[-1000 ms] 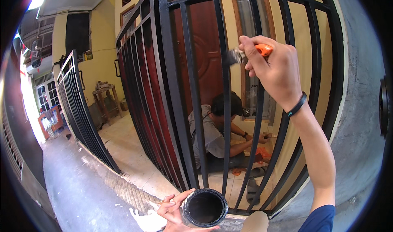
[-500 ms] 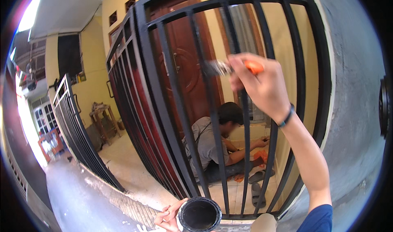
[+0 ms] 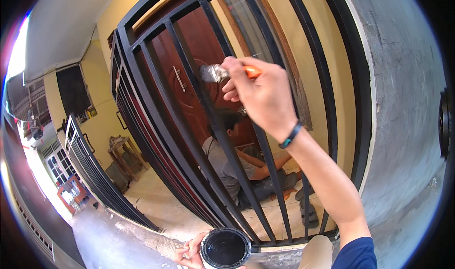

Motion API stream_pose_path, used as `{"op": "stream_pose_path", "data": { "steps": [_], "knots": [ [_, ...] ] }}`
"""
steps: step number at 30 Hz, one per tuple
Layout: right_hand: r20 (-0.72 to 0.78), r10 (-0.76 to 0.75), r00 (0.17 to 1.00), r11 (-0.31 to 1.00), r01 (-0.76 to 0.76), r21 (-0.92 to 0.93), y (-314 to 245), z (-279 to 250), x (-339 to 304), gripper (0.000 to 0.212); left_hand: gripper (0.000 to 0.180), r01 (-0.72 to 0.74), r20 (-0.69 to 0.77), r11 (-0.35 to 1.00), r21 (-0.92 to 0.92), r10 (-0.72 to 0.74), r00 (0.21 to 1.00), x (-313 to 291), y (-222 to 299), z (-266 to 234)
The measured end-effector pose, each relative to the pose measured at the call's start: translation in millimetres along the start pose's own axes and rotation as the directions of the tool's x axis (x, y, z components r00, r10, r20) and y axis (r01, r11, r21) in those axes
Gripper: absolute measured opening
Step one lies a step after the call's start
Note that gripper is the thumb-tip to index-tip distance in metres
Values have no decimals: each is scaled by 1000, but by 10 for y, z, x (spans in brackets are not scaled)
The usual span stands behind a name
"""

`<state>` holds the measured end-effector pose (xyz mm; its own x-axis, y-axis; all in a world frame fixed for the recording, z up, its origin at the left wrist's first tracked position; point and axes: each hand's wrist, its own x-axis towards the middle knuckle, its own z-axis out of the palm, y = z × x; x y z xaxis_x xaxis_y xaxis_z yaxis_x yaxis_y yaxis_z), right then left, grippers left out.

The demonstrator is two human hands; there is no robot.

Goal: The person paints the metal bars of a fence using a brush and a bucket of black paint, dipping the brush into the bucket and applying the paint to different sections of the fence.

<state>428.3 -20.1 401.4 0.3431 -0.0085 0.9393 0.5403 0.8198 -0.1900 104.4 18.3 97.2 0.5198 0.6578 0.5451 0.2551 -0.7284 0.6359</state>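
My right hand (image 3: 263, 91) is raised in front of the black barred gate (image 3: 220, 126). It is closed around a paintbrush (image 3: 251, 71) with an orange handle, silvery ferrule and dark, slightly blurred bristles. The bristles point left and meet, or nearly meet, one of the upright bars below the upper rail. Low in the view, my left hand (image 3: 191, 253) grips the side of a round paint can (image 3: 225, 229), held upright. Glossy black paint fills part of the can, and dark smears coat its rim.
Behind the bars a person (image 3: 222, 167) in a grey shirt sits on the tiled floor, near sandals (image 3: 310, 214). A brown door (image 3: 189, 60) stands beyond. To the right rises a grey wall (image 3: 403, 126); leftward are another gate panel (image 3: 102, 174) and a wooden stand (image 3: 124, 155).
My view has shifted, so the gate sits further left. My right hand and the paintbrush have moved left in the picture with it, staying at the same bar. My left hand still holds the can.
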Motion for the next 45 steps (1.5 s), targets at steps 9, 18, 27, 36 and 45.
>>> {"op": "stream_pose_path", "data": {
  "steps": [9,18,27,36,45],
  "knots": [
    [176,303,936,947,-275,-168,-112,-96,167,44,130,-81,-178,996,26,84,980,127,346,1],
    [246,214,945,944,-135,-301,1,-134,-46,42,129,-101,-278,994,39,108,955,143,407,20],
    [79,227,971,970,-233,71,-39,-72,293,44,128,-165,-108,977,-137,151,983,258,607,207],
    [201,267,942,963,-269,-22,14,-308,-82,37,127,-149,-121,973,-178,128,984,288,630,152],
    [311,358,880,924,-288,-251,-39,-309,-77,41,126,-161,-88,956,-247,143,986,354,782,232]
  ]
}}
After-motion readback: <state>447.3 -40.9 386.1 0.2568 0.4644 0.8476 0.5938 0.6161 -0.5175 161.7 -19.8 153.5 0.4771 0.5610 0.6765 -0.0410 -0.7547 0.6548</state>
